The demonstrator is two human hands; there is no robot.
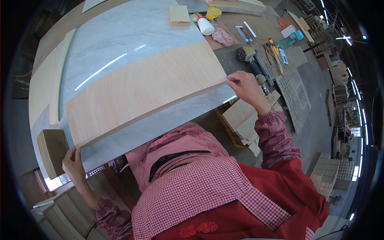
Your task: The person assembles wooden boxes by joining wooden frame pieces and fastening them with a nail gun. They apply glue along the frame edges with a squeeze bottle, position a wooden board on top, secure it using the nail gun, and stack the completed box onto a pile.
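Observation:
A long pale wooden board (148,88) lies across the marble-patterned tabletop (116,44), its near edge slightly raised or thick. At the board's near left corner, my left hand (73,164) pinches the edge between thumb and fingers. My right hand (247,89) grips the opposite near corner in the same way, fingertips closed on the wood. Just left of my left hand stands a brown wooden block (54,153) at the table edge. A nail gun (252,58) lies on the side surface beyond my right hand.
Wooden strips (60,80) lie along the left. At the back are a stack of small panels (179,16), a white glue bottle (205,25), a yellow tub (213,13) and a pink cloth (222,35). A crate (230,124) of board pieces stands below right.

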